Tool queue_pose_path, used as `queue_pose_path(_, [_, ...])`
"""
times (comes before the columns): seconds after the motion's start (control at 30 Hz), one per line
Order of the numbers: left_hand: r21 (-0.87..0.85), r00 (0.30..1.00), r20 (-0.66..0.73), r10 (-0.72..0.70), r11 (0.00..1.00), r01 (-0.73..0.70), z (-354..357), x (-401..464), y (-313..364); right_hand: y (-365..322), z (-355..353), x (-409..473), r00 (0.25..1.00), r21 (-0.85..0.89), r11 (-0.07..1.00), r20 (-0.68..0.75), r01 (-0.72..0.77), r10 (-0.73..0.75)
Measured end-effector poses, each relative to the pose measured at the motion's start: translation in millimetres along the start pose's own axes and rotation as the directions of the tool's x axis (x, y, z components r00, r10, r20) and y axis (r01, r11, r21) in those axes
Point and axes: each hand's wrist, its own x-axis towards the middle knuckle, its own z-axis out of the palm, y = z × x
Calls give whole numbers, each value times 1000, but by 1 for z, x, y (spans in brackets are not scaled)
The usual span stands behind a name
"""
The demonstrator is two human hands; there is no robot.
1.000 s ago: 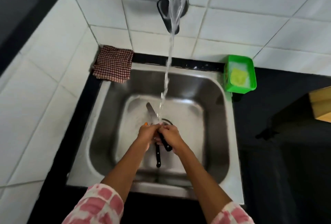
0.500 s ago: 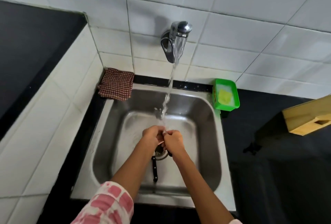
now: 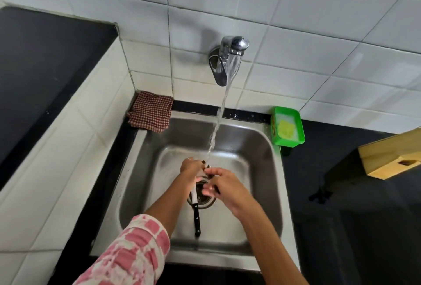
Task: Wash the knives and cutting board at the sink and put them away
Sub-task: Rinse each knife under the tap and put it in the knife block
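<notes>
The cloth [image 3: 150, 114] lies at the sink's [image 3: 271, 170] back left corner. Left hand [image 3: 190, 167] and right hand [image 3: 224, 185] meet under the tap's [image 3: 230, 59] stream, fingers curled round a knife whose blade barely shows. A second ago that blade stuck up plainly; now the hands have closed over it, so rinsing looks under way. A second knife [image 3: 196, 211] lies on the basin floor, unwashed by my guess. The soap tub [image 3: 287, 126] and a wooden block [image 3: 391, 159] sit on the bench right.

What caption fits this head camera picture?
Two hands rinse under the tap; a knife lies in the sink.
</notes>
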Motion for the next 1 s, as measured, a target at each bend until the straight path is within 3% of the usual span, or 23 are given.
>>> queue_pose_path(0.1, [258, 994, 86, 65, 962, -85, -2, -6, -5, -23, -8, 17, 996, 181, 982, 75, -56, 43])
queue_pose_path(0.2, [108, 944, 253, 213, 963, -247, -9, -11, -10, -41, -6, 28, 998, 211, 977, 68, -20, 6])
queue_pose_path(0.37, [89, 919, 195, 342, 927, -364, -14, -3, -16, -65, 11, 38, 990, 410, 909, 81, 70, -112])
queue_pose_path(0.43, [30, 911, 204, 360, 927, -373, -12, -4, -15, -68, 17, 41, 988, 283, 950, 44, 131, -150])
queue_pose_path(0.5, [16, 929, 199, 311, 947, -321, -13, -14, -14, -68, 20, 47, 957, -54, 962, -95, 269, -273])
queue_pose_path(0.57, [-26, 936, 200, 289, 957, -290, -14, -19, -17, -68, 16, 54, 866, -486, 809, -183, 331, -465])
queue_pose_path(0.6, [-33, 937, 202, 284, 958, -283, -14, -21, -20, -68, 12, 57, 832, -606, 732, -198, 311, -518])
queue_pose_path(0.67, [-41, 941, 220, 256, 966, -254, -16, -23, -22, -67, 4, 56, 819, -623, 703, -169, 342, -548])
queue_pose_path(0.83, [-58, 936, 315, 155, 988, -144, -20, -33, -14, -63, -6, 49, 825, -540, 670, 82, 508, -560])
queue_pose_path(1.0, [-143, 845, 472, 253, 967, -210, -28, -41, -12, -70, -13, 52, 818, -555, 705, -73, 442, -570])
